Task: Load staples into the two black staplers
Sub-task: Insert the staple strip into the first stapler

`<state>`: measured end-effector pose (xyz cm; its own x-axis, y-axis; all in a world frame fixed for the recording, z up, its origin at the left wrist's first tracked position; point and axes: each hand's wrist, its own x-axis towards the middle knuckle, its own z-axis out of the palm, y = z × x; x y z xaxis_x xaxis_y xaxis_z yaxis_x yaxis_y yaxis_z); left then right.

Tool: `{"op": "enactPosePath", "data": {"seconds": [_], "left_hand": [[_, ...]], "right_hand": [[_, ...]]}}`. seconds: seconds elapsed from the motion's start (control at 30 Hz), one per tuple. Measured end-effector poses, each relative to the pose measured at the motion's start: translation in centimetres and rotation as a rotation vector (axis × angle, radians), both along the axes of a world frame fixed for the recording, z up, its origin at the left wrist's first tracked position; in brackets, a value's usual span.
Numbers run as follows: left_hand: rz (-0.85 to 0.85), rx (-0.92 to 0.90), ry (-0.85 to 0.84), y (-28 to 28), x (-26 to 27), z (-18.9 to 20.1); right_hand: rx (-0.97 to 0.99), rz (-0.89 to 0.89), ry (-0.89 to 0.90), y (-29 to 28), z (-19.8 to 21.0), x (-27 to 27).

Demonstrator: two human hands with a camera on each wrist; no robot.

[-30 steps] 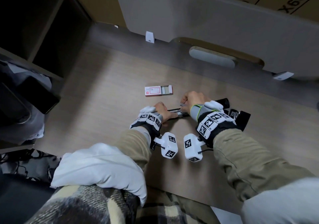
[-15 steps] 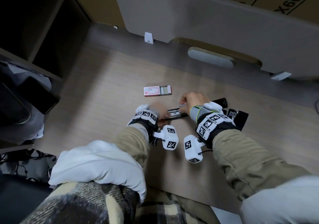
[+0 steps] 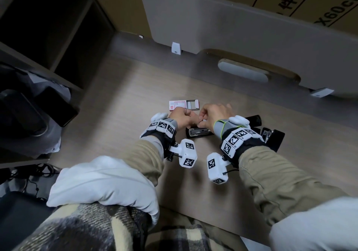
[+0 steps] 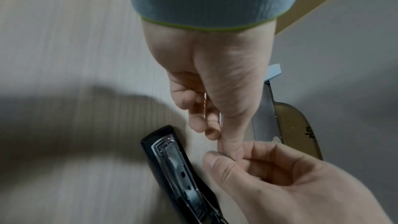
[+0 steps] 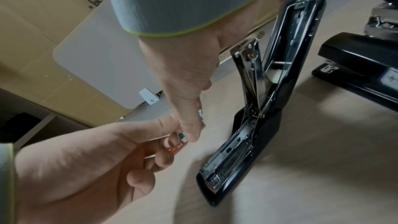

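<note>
Both hands meet just above the open stapler [image 3: 199, 132], which lies on the bench [image 3: 120, 95] with its lid swung up and its metal channel bare. The left hand [image 3: 183, 118] and right hand [image 3: 213, 114] have fingertips pressed together, fingers curled, pinching something small and silvery between them, probably a strip of staples, though it is too tiny and blurred to be sure. Just behind the open stapler sits the staple box [image 3: 183, 105], its tray slid partly out. The second stapler [image 3: 271, 136] rests right of the open stapler.
</note>
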<state>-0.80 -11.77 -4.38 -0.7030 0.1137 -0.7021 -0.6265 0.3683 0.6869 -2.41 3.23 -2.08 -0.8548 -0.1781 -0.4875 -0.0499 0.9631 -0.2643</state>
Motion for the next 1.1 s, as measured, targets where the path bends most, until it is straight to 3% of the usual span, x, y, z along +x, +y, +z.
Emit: {"op": "enactPosePath", "data": {"seconds": [0.17, 0.3, 0.43, 0.63, 1.1], "left_hand": [[0.042, -0.019, 0.022, 0.1, 0.6, -0.1], [0.115, -0.041, -0.005, 0.6, 0.9, -0.6], [0.057, -0.127, -0.157, 0.1, 2.0, -1.6], [0.106, 0.015, -0.172, -0.5, 3.6, -3.6], [0.100, 0.019, -0.148, -0.6, 3.5, -3.7]], "right_hand": [[0.033, 0.013, 0.006, 0.6, -0.6, 0.4], [0.189, 0.102, -0.004, 0.8, -0.8, 0.7], [0.375, 0.273, -0.011, 0.4, -1.4, 1.0], [0.520, 0.373, -0.046, -0.7, -3.0, 0.8], [0.493, 0.269, -0.064, -1.1, -5.0, 1.3]]}}
